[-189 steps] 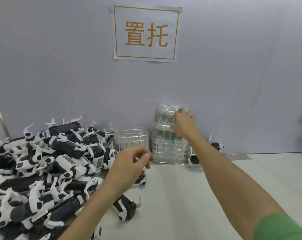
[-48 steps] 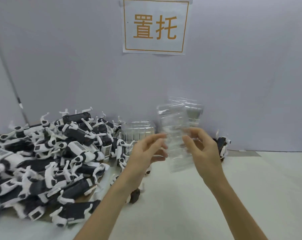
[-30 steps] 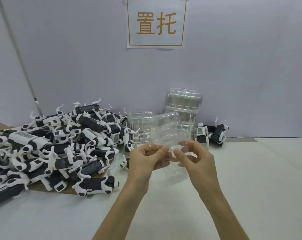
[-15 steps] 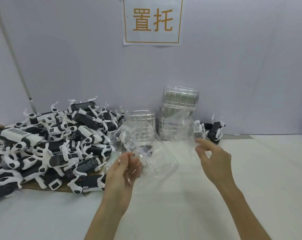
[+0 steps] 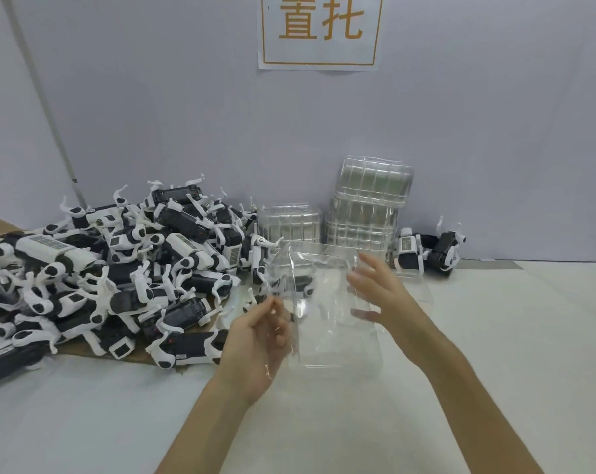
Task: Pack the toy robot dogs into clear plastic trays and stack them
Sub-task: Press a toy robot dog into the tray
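Head view: clear tray (image 5: 327, 340) between left grip (image 5: 255, 340), right grip (image 5: 382, 292).

The left hand (image 5: 255, 340) pinches the left edge of a clear plastic tray (image 5: 327, 336) above the white table (image 5: 495, 371). The right hand (image 5: 382, 292), fingers spread, is at the tray's right side. A pile of toy robot dogs (image 5: 118, 268) lies to the left. Stacked clear trays (image 5: 368, 206) stand far centre against the wall.
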The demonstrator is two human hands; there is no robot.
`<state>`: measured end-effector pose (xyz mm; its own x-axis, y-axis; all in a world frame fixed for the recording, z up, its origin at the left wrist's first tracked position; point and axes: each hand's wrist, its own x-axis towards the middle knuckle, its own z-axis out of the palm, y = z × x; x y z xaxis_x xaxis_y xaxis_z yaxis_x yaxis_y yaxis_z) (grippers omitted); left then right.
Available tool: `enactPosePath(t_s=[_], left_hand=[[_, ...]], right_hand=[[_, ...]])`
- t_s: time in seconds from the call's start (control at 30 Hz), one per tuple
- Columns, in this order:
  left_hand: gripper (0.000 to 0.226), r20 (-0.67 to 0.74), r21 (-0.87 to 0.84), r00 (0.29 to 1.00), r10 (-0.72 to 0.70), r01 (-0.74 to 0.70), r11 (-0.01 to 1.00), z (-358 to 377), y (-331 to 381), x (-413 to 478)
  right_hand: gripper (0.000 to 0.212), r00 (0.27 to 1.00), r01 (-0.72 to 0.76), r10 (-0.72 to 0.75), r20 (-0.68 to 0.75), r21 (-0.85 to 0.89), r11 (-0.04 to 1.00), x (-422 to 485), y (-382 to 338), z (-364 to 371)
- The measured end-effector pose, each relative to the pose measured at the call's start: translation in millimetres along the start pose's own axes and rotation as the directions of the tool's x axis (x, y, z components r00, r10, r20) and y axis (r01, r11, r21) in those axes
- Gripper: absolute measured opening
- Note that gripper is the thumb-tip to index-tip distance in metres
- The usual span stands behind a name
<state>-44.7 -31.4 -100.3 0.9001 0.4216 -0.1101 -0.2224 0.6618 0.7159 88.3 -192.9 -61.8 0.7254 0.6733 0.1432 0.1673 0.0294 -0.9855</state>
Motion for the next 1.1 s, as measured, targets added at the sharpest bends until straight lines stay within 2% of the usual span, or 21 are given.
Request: enactPosePath(t_s=[0.03, 0.1, 0.17, 0.2, 0.27, 0.33, 0.37, 0.43, 0.53, 0.63, 0.73, 0.8, 0.83, 0.9, 0.97, 1.03, 1.1], left_hand=[[0.013, 0.019, 0.04, 1.0, -0.006, 0.005, 0.999, 0.8, -2.5, 0.0], [0.012, 0.056, 0.179, 0.998, -0.014, 0.003, 0.984, 1.4, -6.0, -0.9], [0.01, 0.042, 0.433, 0.999, 0.024, -0.04, 0.9, -0.8, -6.3, 1.2], [0.006, 0.0, 0.58, 0.997, 0.083, -0.068, 0.812, -5.0, -4.9, 3.0], [0.01, -0.036, 0.849, 0.961, 0.273, -0.114, 0.515, -18.1, -1.4, 8.6], [0.018, 0.062, 0.964, 0.902, 0.428, -0.165, 0.209, -30.0, -0.2, 11.7], [0.022, 0.109, 0.978, 0.88, 0.463, -0.179, 0.109, -34.0, -1.6, 13.2], [0.034, 0.147, 0.985, 0.867, 0.476, -0.174, 0.012, -38.9, -7.9, 19.1], [0.043, 0.121, 0.989, 0.871, 0.477, -0.144, 0.013, -36.6, -13.8, 30.6], [0.043, 0.078, 0.981, 0.863, 0.499, -0.155, 0.114, -32.5, -14.5, 40.5], [0.016, 0.06, 0.978, 0.871, 0.488, -0.15, 0.148, -31.4, -13.5, 49.1], [0.015, 0.043, 0.968, 0.87, 0.491, -0.158, 0.195, -33.9, -14.4, 52.6], [0.018, 0.034, 0.953, 0.875, 0.483, -0.174, 0.248, -34.5, -15.5, 52.0], [0.018, 0.064, 0.909, 0.873, 0.484, -0.251, 0.333, -31.3, -16.7, 45.4], [0.019, 0.149, 0.868, 0.83, 0.537, -0.37, 0.332, -22.1, -14.4, 37.1], [0.022, 0.268, 0.816, 0.776, 0.571, -0.498, 0.294, -6.2, -8.2, 26.5], [0.024, 0.414, 0.743, 0.727, 0.548, -0.618, 0.258, 12.8, -2.4, 14.1]], right_hand=[[0.07, 1.0, -0.026, 0.026, 0.007, 0.007, 1.0, -1.5, 0.9, 1.1], [0.054, 0.996, -0.017, 0.019, -0.083, 0.026, 1.0, -2.6, 3.2, 0.1], [0.046, 0.978, 0.011, -0.01, -0.207, 0.003, 1.0, -2.9, 3.3, -10.5], [0.043, 0.968, 0.02, -0.026, -0.25, -0.028, 0.999, -2.1, 2.4, -18.5], [0.036, 0.959, 0.013, -0.043, -0.28, -0.108, 0.994, 1.5, -1.6, -37.6], [0.031, 0.978, -0.03, -0.019, -0.21, -0.226, 0.974, 5.5, -7.9, -53.0], [0.031, 0.989, -0.046, 0.001, -0.146, -0.305, 0.951, 7.3, -11.0, -56.7], [0.03, 0.999, -0.042, 0.045, -0.006, -0.47, 0.882, 11.3, -15.2, -54.4], [0.027, 0.982, 0.031, 0.103, 0.157, -0.676, 0.736, 19.4, -11.0, -37.2], [0.029, 0.953, 0.076, 0.182, 0.242, -0.773, 0.63, 26.1, 0.4, -20.2], [0.03, 0.935, 0.104, 0.232, 0.269, -0.832, 0.545, 29.0, 12.7, -10.3], [0.029, 0.928, 0.108, 0.245, 0.279, -0.835, 0.54, 28.9, 19.9, -6.3], [0.029, 0.94, 0.113, 0.21, 0.27, -0.825, 0.554, 28.7, 22.1, -5.7], [0.022, 0.98, 0.125, 0.041, 0.197, -0.756, 0.643, 28.7, 20.5, -5.8], [0.014, 0.994, 0.113, -0.1, 0.055, -0.59, 0.8, 29.0, 11.5, -7.1], [0.017, 0.998, 0.038, -0.054, -0.042, -0.317, 0.947, 29.2, -1.1, -7.6], [0.032, 0.994, -0.107, 0.109, 0.01, -0.089, 0.99, 29.7, -11.5, -10.9]])
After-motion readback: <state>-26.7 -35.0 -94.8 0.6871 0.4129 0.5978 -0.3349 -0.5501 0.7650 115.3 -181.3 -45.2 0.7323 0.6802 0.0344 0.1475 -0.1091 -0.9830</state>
